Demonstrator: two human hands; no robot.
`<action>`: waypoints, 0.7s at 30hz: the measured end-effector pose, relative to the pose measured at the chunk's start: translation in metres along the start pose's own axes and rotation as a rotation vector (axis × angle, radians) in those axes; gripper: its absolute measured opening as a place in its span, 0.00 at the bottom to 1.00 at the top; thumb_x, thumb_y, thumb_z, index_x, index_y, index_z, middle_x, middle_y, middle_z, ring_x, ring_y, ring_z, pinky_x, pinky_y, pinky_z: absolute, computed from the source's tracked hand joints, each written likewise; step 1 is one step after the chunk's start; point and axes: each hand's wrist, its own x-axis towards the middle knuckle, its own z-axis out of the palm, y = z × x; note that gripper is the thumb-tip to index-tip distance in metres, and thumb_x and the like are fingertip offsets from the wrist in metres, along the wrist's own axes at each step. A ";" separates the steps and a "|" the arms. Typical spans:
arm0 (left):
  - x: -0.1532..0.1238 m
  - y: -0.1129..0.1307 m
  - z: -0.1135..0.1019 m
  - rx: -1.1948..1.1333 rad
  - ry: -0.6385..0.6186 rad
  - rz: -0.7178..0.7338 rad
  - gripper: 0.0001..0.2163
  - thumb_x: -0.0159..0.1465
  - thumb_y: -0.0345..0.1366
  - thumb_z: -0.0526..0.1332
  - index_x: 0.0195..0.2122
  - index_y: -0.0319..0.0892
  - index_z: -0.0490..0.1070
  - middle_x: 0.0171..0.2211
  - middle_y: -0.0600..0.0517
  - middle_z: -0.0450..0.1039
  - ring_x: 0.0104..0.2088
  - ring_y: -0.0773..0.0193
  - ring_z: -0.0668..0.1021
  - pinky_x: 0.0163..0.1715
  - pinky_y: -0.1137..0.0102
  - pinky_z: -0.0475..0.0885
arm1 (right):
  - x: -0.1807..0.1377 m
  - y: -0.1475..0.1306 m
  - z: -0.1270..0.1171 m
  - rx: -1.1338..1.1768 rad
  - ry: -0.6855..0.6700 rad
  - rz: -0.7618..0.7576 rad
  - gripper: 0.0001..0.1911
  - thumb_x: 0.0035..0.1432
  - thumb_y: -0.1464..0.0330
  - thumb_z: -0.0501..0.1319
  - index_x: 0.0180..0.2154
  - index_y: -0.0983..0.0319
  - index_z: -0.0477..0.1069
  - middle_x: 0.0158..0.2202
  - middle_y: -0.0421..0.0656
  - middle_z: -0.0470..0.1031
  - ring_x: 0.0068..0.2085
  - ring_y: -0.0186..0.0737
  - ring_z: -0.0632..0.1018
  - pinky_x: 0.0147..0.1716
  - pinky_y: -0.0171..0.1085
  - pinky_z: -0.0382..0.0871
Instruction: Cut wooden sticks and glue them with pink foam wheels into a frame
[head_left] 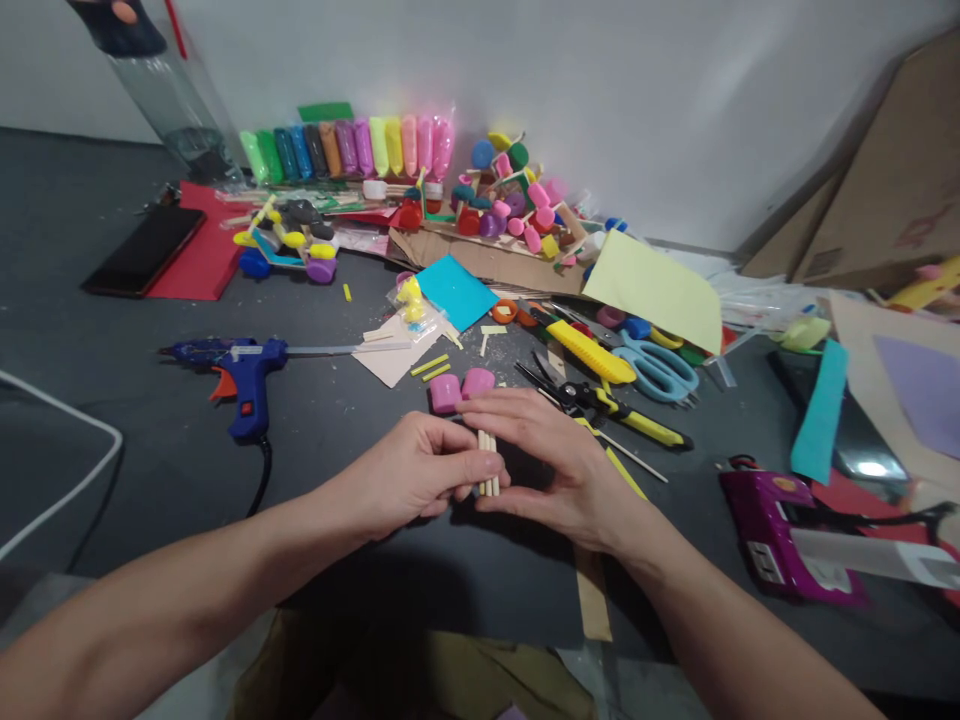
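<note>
My left hand [424, 465] pinches a small bundle of short wooden sticks [488, 464] between thumb and fingers. From the other side my right hand [551, 455] closes round the same bundle, its fingers at the upper end and its thumb at the lower end. The sticks stand side by side, pale and roughly even in length. Just beyond my fingertips sit two pink clay pieces [445, 393]. Two thin yellow-green sticks [430, 368] lie past them. Black-handled pliers [574, 393] rest close to my right hand.
A blue glue gun [251, 375] lies at left, its cord trailing towards me. Beyond my right hand are a yellow utility knife [589, 350] and blue-handled scissors [656, 368]. A small clay-wheeled model [289, 243], clay packets [349, 148] and a purple device [787, 545] surround the work area.
</note>
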 end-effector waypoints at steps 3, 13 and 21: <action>0.000 0.004 0.001 -0.051 -0.013 -0.039 0.16 0.57 0.46 0.70 0.26 0.36 0.76 0.16 0.61 0.61 0.14 0.79 0.58 0.12 0.79 0.49 | 0.001 0.000 0.001 0.011 0.016 0.000 0.29 0.57 0.61 0.71 0.59 0.57 0.70 0.55 0.47 0.78 0.59 0.45 0.74 0.60 0.48 0.68; 0.001 0.000 0.000 -0.142 -0.012 0.000 0.13 0.60 0.43 0.67 0.30 0.37 0.75 0.18 0.60 0.65 0.13 0.77 0.62 0.10 0.80 0.59 | 0.003 -0.004 0.000 0.025 0.053 0.017 0.27 0.58 0.64 0.71 0.58 0.55 0.71 0.55 0.47 0.79 0.59 0.46 0.75 0.59 0.50 0.69; -0.002 0.003 -0.001 0.194 0.063 0.066 0.16 0.65 0.44 0.61 0.28 0.37 0.75 0.18 0.59 0.64 0.14 0.78 0.65 0.15 0.79 0.56 | 0.002 -0.003 0.002 0.017 0.042 0.022 0.25 0.61 0.66 0.69 0.58 0.56 0.70 0.55 0.46 0.79 0.59 0.45 0.75 0.60 0.49 0.67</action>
